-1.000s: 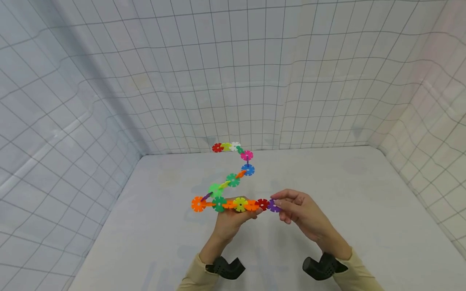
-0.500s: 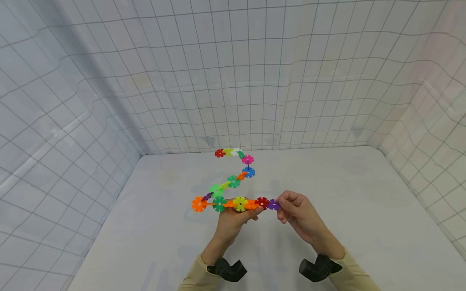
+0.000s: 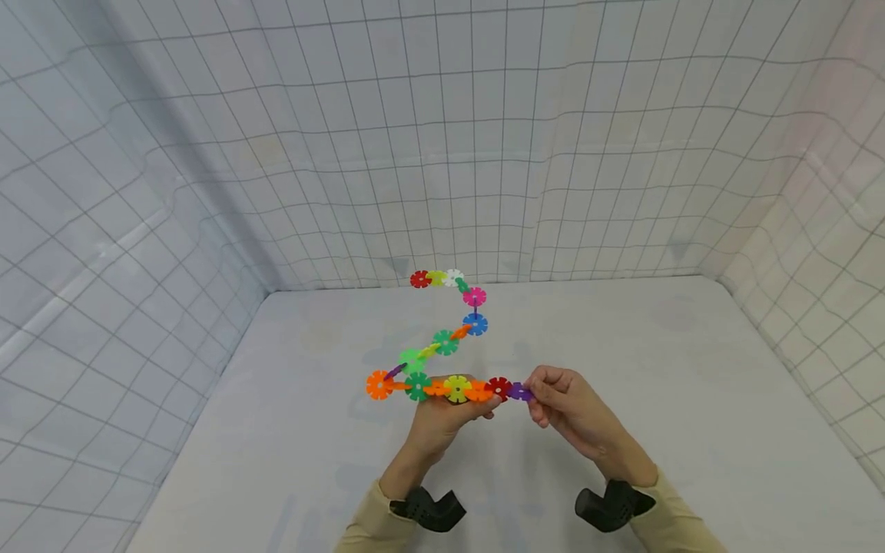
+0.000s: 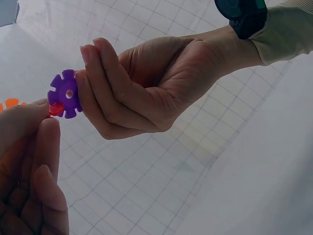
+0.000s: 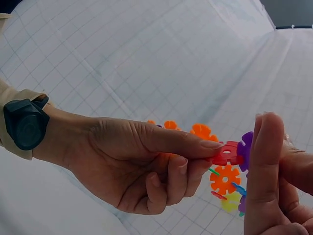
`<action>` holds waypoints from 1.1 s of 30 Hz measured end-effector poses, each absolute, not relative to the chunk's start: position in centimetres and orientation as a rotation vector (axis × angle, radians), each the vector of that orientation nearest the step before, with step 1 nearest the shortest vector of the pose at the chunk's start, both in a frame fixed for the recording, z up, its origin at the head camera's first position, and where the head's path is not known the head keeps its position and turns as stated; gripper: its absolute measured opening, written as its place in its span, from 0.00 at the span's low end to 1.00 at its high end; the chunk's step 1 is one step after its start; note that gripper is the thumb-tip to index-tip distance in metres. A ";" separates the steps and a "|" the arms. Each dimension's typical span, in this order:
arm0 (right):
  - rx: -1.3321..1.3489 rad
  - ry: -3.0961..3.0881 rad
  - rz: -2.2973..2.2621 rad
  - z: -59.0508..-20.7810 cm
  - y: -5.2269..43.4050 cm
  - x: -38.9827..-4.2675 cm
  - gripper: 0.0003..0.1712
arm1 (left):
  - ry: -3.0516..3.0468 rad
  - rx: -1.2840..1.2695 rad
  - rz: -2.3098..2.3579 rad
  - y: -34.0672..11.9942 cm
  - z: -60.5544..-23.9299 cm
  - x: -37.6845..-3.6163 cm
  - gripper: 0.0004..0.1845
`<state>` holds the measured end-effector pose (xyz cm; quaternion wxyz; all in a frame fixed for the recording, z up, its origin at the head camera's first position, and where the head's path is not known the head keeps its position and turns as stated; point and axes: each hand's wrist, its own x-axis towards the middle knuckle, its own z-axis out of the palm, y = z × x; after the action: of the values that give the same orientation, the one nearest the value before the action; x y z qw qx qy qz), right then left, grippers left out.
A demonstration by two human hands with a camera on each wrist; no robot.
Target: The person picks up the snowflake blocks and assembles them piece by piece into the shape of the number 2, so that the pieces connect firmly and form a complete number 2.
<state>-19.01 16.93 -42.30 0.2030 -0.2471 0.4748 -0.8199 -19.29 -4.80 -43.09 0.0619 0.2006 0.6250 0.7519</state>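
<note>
A long chain of coloured snowflake discs (image 3: 442, 342) winds in the air above the table, from a red disc (image 3: 419, 279) at the far end to a purple disc (image 3: 519, 392) at the near end. My left hand (image 3: 442, 411) holds the near stretch from below, fingers on the orange and red discs (image 5: 226, 152). My right hand (image 3: 563, 403) pinches the purple disc (image 4: 65, 93) at the chain's end, next to the red disc (image 3: 498, 388).
A white table (image 3: 691, 430) is walled on three sides by white gridded cloth (image 3: 442, 153). Dark wrist cameras (image 3: 429, 508) sit on both cream sleeves.
The chain's far end dipped slightly, then rose again. Both hands keep their hold on the near end, with the right fingers closing a little tighter on the purple disc.
</note>
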 end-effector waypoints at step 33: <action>-0.808 1.897 -2.136 -41.8 17.1 -18.6 0.11 | 1.958 0.574 2.244 -4.4 -44.0 -19.8 0.10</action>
<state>-18.64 17.06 -41.82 0.0862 -0.2711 0.6366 -0.7168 -19.79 -4.44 -43.98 0.0544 0.1889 0.6447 0.7387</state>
